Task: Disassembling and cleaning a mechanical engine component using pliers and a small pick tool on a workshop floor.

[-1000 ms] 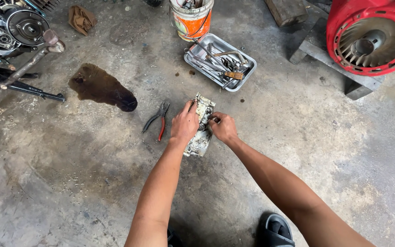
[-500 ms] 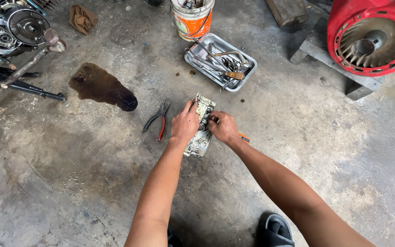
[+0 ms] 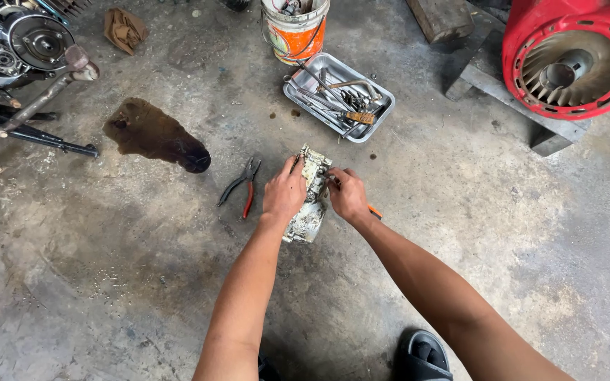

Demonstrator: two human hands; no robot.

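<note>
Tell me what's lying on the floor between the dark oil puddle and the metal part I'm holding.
In the head view, a pair of pliers with one red handle lies on the concrete between the oil puddle and the metal part, left of the left hand.

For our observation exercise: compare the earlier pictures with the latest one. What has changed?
Almost nothing. The right hand has shifted slightly at its orange-handled tool; the left hand still presses the metal part. Pliers, tray and bucket stayed put.
</note>
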